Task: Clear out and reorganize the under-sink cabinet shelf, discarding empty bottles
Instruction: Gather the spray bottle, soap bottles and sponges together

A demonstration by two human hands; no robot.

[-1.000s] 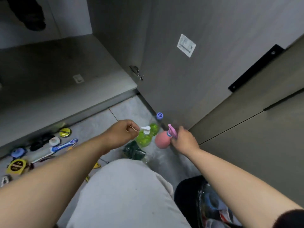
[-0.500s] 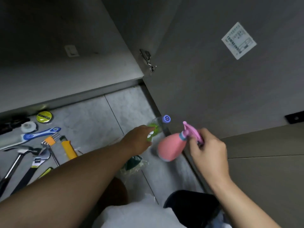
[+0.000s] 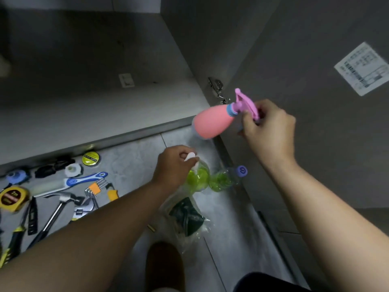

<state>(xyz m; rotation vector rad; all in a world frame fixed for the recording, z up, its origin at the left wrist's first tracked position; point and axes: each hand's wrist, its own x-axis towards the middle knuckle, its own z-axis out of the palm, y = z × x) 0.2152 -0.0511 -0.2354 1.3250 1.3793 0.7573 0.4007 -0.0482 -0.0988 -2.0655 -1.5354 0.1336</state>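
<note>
Right hand (image 3: 267, 127): My fingers are curled round the trigger head of the pink spray bottle (image 3: 212, 123). It hangs tilted in the air by the open cabinet door (image 3: 294, 60), base toward the shelf. By my reckoning, a grip at the head lets its weight tell me whether anything is left inside.

Left hand (image 3: 174, 165): I have it clamped from above on the white pump top of the green soap bottle (image 3: 197, 180), which stands on the floor tiles (image 3: 130, 163). The hold suits a straight lift.

Neighbour: A purple-capped bottle (image 3: 223, 180) sits just beside the soap bottle, green liquid showing through it. Whether it leans or lies flat, I cannot tell.

Cabinet shelf (image 3: 105, 106): A grey board in shadow, a small pale tag on it. This is where the keepers are due to return.

Floor spread: Tape measure (image 3: 12, 198), hammer (image 3: 63, 199), wrench (image 3: 84, 209) and a yellow roll (image 3: 91, 158) lie to my left, well apart from the bottles and seemingly grouped by kind.

Bag of scouring pads (image 3: 185, 216): Clear plastic, on the tiles near the bottles.

Stage: I judge this to be mid-sort, with the bottles being tested for emptiness.

Risk: The spray bottle, held only at its head, could swing against the door.
</note>
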